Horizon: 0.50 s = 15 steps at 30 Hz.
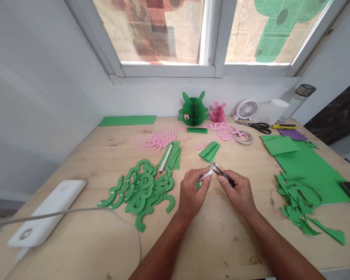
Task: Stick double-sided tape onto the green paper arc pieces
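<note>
My left hand pinches a narrow white strip at the middle of the wooden table. Small dark-bladed scissors are in my right hand, their tips at the strip's far end. A bit of green paper shows beside my left fingers. Just beyond the hands lies a folded green paper piece. Left of my left hand is a pile of wavy green cut-outs, some with white patches, and a white pen rests on folded green paper.
Pink cut-outs, a tape roll, black-handled scissors, a green paper figure and a small fan stand or lie toward the wall. Green scraps are at right; a white device with a cable lies left.
</note>
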Tool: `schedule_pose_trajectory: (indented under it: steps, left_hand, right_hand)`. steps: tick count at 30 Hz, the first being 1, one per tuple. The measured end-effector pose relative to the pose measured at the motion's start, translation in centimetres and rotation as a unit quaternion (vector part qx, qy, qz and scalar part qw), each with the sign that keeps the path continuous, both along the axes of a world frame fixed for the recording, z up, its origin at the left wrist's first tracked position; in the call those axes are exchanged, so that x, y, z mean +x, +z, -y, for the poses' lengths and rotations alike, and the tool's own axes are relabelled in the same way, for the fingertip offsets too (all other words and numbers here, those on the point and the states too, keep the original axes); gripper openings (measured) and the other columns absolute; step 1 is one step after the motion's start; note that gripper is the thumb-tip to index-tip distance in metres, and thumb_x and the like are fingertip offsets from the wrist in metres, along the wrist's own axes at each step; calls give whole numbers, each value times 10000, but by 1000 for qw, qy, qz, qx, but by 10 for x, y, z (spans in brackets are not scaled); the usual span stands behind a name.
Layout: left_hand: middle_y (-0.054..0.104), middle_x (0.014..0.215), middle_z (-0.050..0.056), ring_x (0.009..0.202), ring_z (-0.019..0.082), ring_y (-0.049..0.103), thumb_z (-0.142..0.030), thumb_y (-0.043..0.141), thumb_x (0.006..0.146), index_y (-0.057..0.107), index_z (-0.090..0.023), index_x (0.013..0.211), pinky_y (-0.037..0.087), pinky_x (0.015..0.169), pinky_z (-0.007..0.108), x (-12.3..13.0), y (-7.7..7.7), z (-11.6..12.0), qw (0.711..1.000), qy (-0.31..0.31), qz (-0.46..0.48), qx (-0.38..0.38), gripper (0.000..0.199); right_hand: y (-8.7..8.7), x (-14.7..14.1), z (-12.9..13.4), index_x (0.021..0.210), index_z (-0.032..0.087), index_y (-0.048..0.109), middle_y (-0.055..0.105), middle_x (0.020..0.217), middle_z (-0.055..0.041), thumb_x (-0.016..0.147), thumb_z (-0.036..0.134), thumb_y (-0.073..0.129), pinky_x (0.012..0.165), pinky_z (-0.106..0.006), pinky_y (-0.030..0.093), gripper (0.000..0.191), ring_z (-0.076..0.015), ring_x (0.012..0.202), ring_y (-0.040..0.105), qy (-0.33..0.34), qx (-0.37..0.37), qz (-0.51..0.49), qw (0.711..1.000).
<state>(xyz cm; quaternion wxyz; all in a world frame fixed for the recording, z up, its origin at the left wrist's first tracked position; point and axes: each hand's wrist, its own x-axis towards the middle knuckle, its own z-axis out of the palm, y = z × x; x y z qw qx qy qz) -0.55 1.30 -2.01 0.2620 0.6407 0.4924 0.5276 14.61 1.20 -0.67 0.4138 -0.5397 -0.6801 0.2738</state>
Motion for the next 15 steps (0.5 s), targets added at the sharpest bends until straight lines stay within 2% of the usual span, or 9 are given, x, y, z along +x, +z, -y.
schedule_pose_trajectory:
  steps: [5, 9, 15]
  left_hand:
    - [698, 820, 29, 763, 161, 617, -203, 563, 821, 641, -202, 894, 466, 798, 334, 1, 1, 0, 999, -1, -31, 44, 107]
    - [701, 803, 27, 738, 160, 599, -181, 546, 827, 631, -199, 887, 436, 844, 362, 2, 0, 0, 993, -7, -87, 83, 106]
    - [667, 722, 30, 748, 176, 585, -201, 508, 843, 640, -202, 873, 396, 894, 398, 5, -5, -1, 980, -23, -178, 90, 135]
  right_hand:
    - [1, 0, 0, 880, 145, 688, 611, 690, -6, 857, 389, 527, 557, -219, 389, 293, -114, 592, 507, -11, 19, -1, 1000]
    - [0, 3, 0, 887, 133, 687, 610, 678, -11, 852, 409, 526, 535, -223, 391, 321, -115, 572, 505, -47, 40, 12, 998]
    - [1, 6, -1, 859, 140, 679, 623, 674, -18, 853, 424, 513, 528, -227, 406, 329, -121, 560, 512, -64, 70, 31, 995]
